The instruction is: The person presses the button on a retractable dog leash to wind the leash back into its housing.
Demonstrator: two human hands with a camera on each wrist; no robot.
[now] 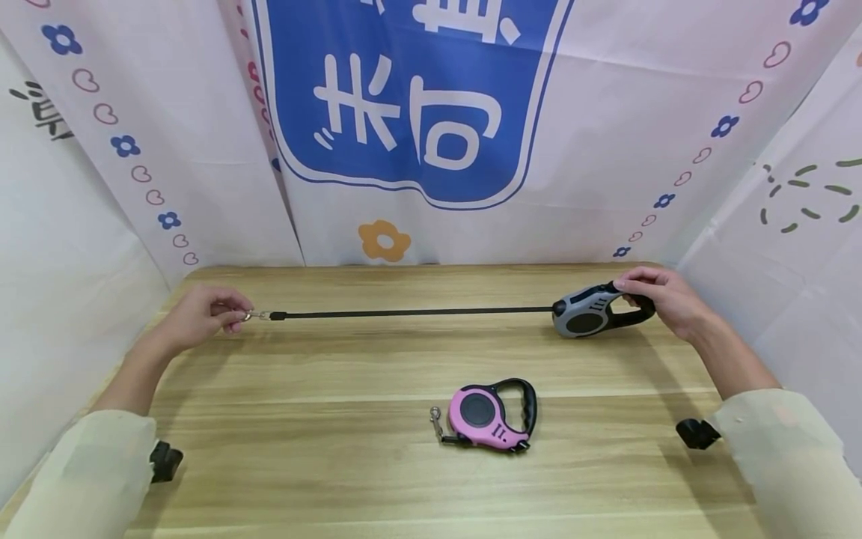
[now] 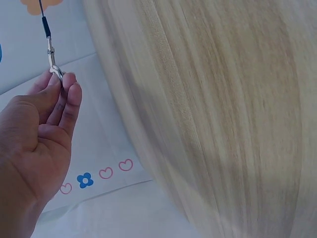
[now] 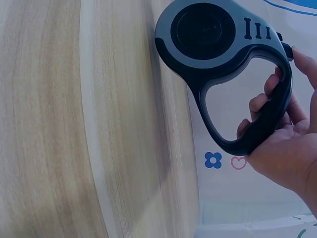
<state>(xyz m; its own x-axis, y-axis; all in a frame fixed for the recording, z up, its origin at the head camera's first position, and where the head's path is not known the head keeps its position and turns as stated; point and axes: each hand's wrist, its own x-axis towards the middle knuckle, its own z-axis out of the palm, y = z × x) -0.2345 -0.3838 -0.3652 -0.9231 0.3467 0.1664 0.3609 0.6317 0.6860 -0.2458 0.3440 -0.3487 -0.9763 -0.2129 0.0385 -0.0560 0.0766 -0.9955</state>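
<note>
A grey and black retractable dog leash point(image 1: 584, 314) is held by its handle in my right hand point(image 1: 663, 296), at the table's far right. In the right wrist view, the fingers curl through the handle loop point(image 3: 270, 119) and the thumb touches the black button point(image 3: 287, 51). From the casing a black strap point(image 1: 417, 311) runs taut to the left. At its end, my left hand point(image 1: 202, 318) pinches the metal clip point(image 2: 57, 72) between thumb and fingers. Nearer to me, a pink and black retractable leash point(image 1: 480, 416) lies on the table with its small clip point(image 1: 435, 419) beside it.
The wooden table point(image 1: 303, 449) meets a white printed cloth point(image 1: 471, 236) at the back, with further white cloth at both sides. A black device point(image 1: 697, 433) sits at the right wrist, and another black device point(image 1: 164, 461) at the left.
</note>
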